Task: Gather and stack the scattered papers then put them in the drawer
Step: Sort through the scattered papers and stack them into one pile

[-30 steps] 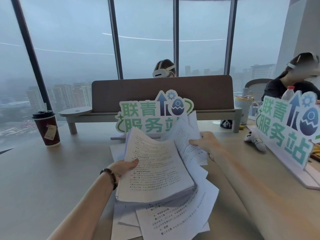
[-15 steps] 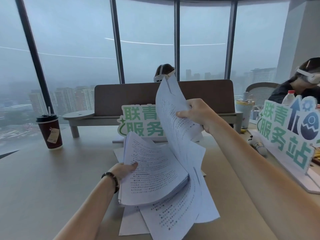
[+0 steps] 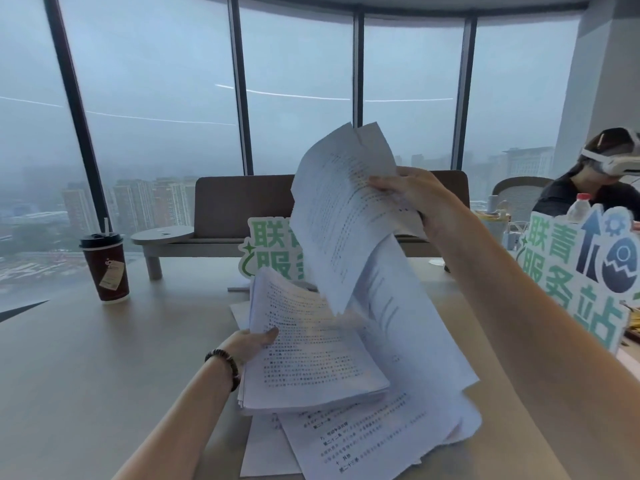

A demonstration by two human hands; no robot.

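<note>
A: Head view. Grey high-rise windows behind a pale desk (image 3: 86,368). Landmark: the stack (image 3: 311,358), held just above the desk at centre.

B: Step in hand?

A: Gathering, by my reading. Left hand (image 3: 254,342) grips the stack at its left edge, thumb on top; the other fingers are hidden under the paper. Right hand (image 3: 420,199), above and right of the stack, pinches a sheaf of lifted sheets (image 3: 346,216) between thumb and curled fingers; they hang bent toward the stack.

B: Anything left loose?

A: Yes. Loose papers (image 3: 363,441) lie on the desk under and in front of the stack, skewed.

B: Next move calls for?

A: Probably laying the lifted sheets on the stack, squaring the edges, then collecting the rest. Limp sheets may slide or crease.

B: Containers?

A: Drawer: not in view. Lidded coffee cup (image 3: 105,268), well left of the stack; contents cannot be told. Capped bottle (image 3: 577,209), far right, behind a sign (image 3: 585,275); contents unclear.
</note>
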